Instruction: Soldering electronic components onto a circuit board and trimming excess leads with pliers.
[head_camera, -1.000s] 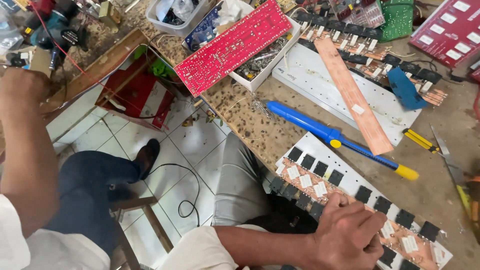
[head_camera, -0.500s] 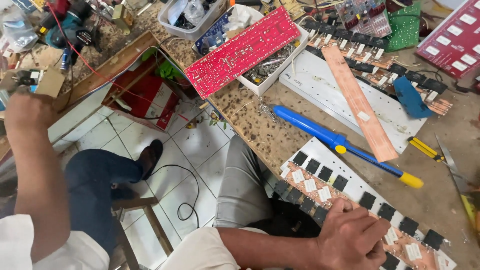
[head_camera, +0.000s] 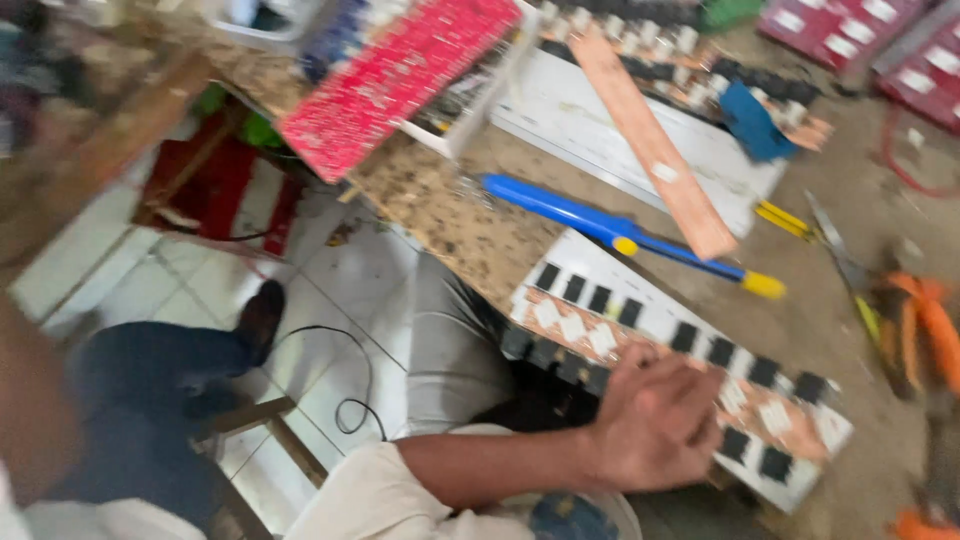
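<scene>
Right now, blurred frame. Right hand (head_camera: 655, 425) lies curled, fingers down, on the long board with black components (head_camera: 690, 375) at the worktop (head_camera: 450, 210) edge; a true grip, cannot tell. Left hand out of view, only forearm visible. Blue screwdriver (head_camera: 620, 230) lies just beyond the board.

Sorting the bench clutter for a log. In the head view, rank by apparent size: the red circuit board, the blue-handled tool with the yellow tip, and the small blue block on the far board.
1. Red circuit board, clearly largest.
2. Blue-handled tool with the yellow tip, long but thin.
3. Small blue block, smallest; it lies farther off, so its true size is unsure.
</scene>
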